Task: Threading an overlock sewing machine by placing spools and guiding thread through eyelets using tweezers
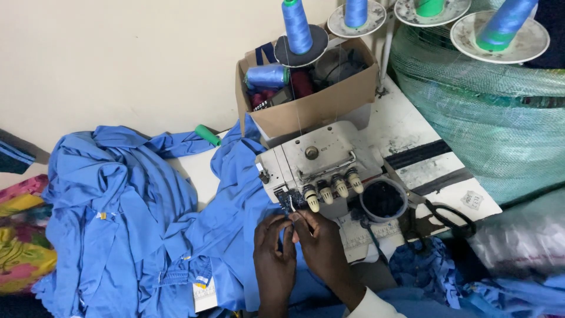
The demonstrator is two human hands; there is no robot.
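Head view showed both hands at the needle area of a white overlock sewing machine (318, 162). The left hand (273, 259) lay on the blue fabric (229, 224) with fingers curled loosely, pressing it flat just beside the presser foot. The right hand (321, 238) pinched something fine at the needle, probably thread, though that was too small to tell. Judging by this, threading or seam positioning was in hand; the next move would call for steady fingertips near the needle. Scissors (447, 215) lay well apart on the table (406, 126).
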